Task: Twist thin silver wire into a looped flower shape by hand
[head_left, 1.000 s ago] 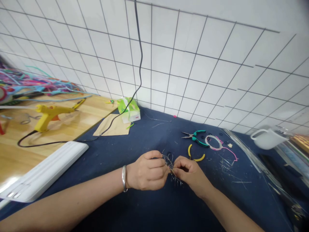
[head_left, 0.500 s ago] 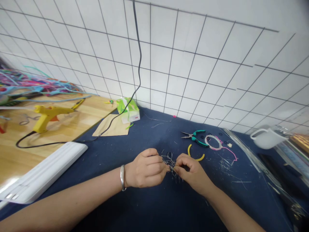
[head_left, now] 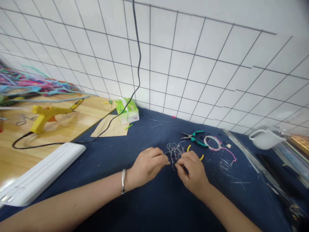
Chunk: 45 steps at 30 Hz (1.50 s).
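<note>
A loose tangle of thin silvery wire (head_left: 175, 149) shows between and just beyond my two hands, low over the dark blue cloth. My left hand (head_left: 149, 164), with a silver bangle at the wrist, pinches at the tangle's left side. On its right side, my right hand (head_left: 193, 170) has thumb and forefinger closed on the wire. The exact strands in each pinch are too fine to follow. Behind my right hand lies a yellow-handled tool (head_left: 201, 157), mostly covered. Teal-handled pliers (head_left: 193, 138) rest open farther back.
Right of the pliers are a coil of clear cord (head_left: 212, 143) with pink wire, and wire scraps (head_left: 225, 165). A white mug (head_left: 266, 138) stands at far right. On the left are a yellow glue gun (head_left: 43, 117), a white lamp-like bar (head_left: 45, 174) and a tissue pack (head_left: 127, 109).
The wire tangle, bunched between my hands before, now spreads upward and shows more fully. My left hand has turned slightly, and the tangle covers more of the yellow-handled tool.
</note>
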Each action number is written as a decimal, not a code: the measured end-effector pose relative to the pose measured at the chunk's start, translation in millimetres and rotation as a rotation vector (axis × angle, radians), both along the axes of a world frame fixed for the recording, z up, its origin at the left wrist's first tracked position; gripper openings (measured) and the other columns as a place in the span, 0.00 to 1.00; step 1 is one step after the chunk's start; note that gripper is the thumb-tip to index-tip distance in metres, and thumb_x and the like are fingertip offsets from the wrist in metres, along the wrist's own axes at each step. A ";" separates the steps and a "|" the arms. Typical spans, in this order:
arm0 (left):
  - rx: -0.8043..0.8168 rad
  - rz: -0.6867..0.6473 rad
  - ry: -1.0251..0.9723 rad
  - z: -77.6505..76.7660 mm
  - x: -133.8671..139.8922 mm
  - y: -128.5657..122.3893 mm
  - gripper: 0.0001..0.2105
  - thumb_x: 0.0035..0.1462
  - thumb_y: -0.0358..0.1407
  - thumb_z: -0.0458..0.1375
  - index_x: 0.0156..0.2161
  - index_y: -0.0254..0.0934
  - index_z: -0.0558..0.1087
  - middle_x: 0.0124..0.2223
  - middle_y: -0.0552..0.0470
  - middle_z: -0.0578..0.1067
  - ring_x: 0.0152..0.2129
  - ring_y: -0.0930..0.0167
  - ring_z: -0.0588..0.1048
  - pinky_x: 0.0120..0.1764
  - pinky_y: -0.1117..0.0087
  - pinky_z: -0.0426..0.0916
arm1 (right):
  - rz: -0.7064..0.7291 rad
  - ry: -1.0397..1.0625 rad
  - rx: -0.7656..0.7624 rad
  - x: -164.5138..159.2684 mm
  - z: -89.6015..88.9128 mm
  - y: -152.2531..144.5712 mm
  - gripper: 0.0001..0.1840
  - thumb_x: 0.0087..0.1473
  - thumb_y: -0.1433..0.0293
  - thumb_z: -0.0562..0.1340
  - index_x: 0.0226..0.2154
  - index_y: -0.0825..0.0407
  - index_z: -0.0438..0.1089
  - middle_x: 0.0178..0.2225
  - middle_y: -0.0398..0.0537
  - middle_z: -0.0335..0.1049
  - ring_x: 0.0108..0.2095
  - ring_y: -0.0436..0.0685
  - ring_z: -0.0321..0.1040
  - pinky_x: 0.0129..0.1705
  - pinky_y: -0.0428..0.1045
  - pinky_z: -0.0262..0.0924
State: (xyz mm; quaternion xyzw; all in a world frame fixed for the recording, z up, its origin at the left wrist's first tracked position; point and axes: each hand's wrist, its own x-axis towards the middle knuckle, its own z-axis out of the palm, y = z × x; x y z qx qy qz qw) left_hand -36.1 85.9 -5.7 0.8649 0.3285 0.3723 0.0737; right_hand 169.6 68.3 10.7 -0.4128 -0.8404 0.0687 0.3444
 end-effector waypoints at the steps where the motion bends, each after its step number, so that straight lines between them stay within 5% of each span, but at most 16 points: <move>1: -0.056 -0.018 -0.021 0.6 1.3 -0.8 0.05 0.56 0.30 0.52 0.35 0.36 0.70 0.29 0.52 0.71 0.27 0.73 0.68 0.32 0.71 0.63 | -0.006 -0.018 0.030 0.4 -0.8 -0.2 0.05 0.52 0.75 0.56 0.26 0.53 0.63 0.29 0.47 0.61 0.33 0.54 0.58 0.38 0.52 0.55; 8: -0.679 -0.023 -0.456 5.0 13.1 -6.9 0.07 0.55 0.36 0.54 0.30 0.34 0.69 0.28 0.52 0.73 0.27 0.73 0.71 0.33 0.72 0.66 | 0.001 -0.145 0.152 -1.3 -4.4 -2.5 0.05 0.53 0.76 0.55 0.27 0.53 0.64 0.29 0.49 0.62 0.33 0.55 0.57 0.39 0.54 0.55; 13: -1.107 -0.079 -0.911 5.2 20.8 -11.4 0.10 0.52 0.36 0.58 0.36 0.35 0.62 0.28 0.53 0.73 0.24 0.74 0.73 0.30 0.72 0.65 | 0.007 -0.149 0.188 -2.5 -8.3 -3.4 0.05 0.52 0.76 0.55 0.28 0.53 0.65 0.29 0.49 0.62 0.32 0.55 0.57 0.37 0.54 0.56; 20: -1.441 -0.147 -1.044 -1.5 19.9 -13.8 0.09 0.53 0.37 0.57 0.32 0.33 0.64 0.32 0.50 0.74 0.26 0.74 0.73 0.31 0.74 0.64 | 0.024 -0.119 0.128 -3.0 -14.0 -2.2 0.05 0.52 0.77 0.55 0.28 0.55 0.65 0.29 0.50 0.62 0.32 0.55 0.57 0.36 0.54 0.56; 28: -1.534 -0.151 -1.051 -7.1 18.9 -9.5 0.09 0.50 0.36 0.60 0.31 0.33 0.66 0.31 0.52 0.73 0.26 0.75 0.72 0.30 0.75 0.62 | -0.003 0.031 -0.015 -3.5 -18.4 0.8 0.07 0.54 0.76 0.54 0.30 0.53 0.66 0.31 0.50 0.61 0.34 0.55 0.59 0.37 0.52 0.59; 45: -1.382 -0.140 -0.911 -8.9 20.3 -9.2 0.09 0.50 0.37 0.60 0.29 0.32 0.68 0.28 0.51 0.73 0.24 0.75 0.71 0.30 0.74 0.61 | -0.055 0.240 -0.206 -8.5 -9.4 -0.9 0.06 0.54 0.74 0.55 0.28 0.51 0.66 0.29 0.46 0.62 0.31 0.52 0.61 0.35 0.49 0.59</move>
